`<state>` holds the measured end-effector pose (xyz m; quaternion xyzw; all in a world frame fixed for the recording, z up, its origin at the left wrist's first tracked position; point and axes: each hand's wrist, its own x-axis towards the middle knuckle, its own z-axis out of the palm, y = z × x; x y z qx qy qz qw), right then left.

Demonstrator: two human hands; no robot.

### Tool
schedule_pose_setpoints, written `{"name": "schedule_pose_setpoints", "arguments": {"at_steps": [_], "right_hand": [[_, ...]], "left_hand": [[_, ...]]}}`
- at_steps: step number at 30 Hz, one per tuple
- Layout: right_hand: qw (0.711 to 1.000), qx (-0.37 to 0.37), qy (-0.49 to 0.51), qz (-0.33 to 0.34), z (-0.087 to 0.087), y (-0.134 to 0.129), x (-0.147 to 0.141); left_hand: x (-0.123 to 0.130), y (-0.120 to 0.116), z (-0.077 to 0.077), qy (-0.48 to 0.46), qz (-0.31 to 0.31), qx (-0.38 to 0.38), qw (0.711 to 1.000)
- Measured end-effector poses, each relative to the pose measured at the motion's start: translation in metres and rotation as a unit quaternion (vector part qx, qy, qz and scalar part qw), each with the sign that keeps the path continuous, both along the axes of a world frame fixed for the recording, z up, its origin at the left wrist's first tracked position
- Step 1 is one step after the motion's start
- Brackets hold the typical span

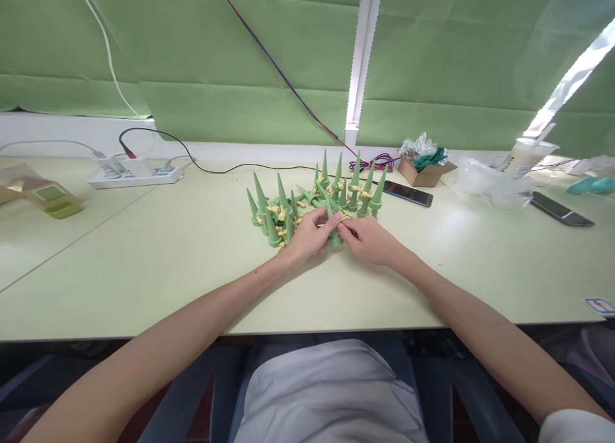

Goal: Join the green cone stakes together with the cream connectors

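Observation:
My left hand (312,232) is closed around a green plastic spike (335,239), which stands with its point up between my hands. My right hand (368,238) is pinched against the side of that spike; whatever lies between its fingertips is hidden. Close behind my hands is a group of similar green spikes (377,203), most upright with the point up, with small yellow fittings at their sides. More such spikes (273,233) stand just left of my left hand. One spike (310,196) lies tilted in the middle of the group.
Behind the spikes lies a phone (408,194), beside a small cardboard box (425,174) with crumpled plastic. A cup (523,156), a plastic bag (485,180) and a dark flat device (561,210) are at right. A power strip (137,178) and an open carton (57,203) are at left.

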<state>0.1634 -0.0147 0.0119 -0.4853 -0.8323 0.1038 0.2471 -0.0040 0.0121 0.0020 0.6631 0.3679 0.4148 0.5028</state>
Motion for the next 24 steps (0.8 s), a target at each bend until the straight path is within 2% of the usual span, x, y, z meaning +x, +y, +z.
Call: {"name": "schedule_pose_setpoints", "arguments": {"at_steps": [11,24], "right_hand": [[0.999,-0.008,-0.035,0.001,0.0046,-0.0035,0.0006],[0.999,-0.009,-0.032,-0.001,0.004,-0.0018,0.0005]], "left_hand": [[-0.0002,0.0026,-0.002,0.052,0.015,0.079,0.995],[-0.0003,0.0018,-0.0023,0.036,0.006,0.069,0.997]]}}
